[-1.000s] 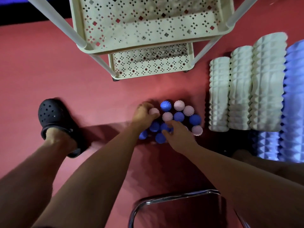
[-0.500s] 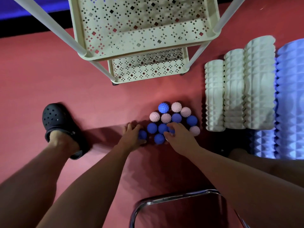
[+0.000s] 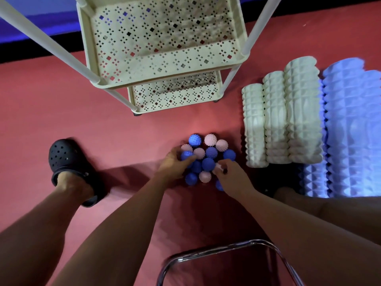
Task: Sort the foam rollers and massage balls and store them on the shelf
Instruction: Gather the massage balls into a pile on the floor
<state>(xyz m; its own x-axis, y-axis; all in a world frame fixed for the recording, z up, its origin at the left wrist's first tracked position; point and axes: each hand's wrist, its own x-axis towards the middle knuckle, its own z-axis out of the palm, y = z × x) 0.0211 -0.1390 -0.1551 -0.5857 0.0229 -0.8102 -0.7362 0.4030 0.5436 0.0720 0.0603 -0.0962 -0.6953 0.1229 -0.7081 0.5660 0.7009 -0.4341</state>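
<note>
Though small and probably light, likely to roll: spiky massage balls (image 3: 208, 159), best cupped whole in the palm. Clustered on red floor (image 3: 123, 131), at six o'clock from cream shelf (image 3: 165, 65). Left hand (image 3: 173, 165) curled around a blue ball (image 3: 186, 155) at the cluster's nine o'clock edge. Right hand (image 3: 231, 175) pinching a pale ball (image 3: 219, 167) at four o'clock. Roughly eight blue, six pale; some hidden. Foam rollers (image 3: 282, 120) at three o'clock: three cream, at least two blue, bulky yet probably light; gripped mid-length.
</note>
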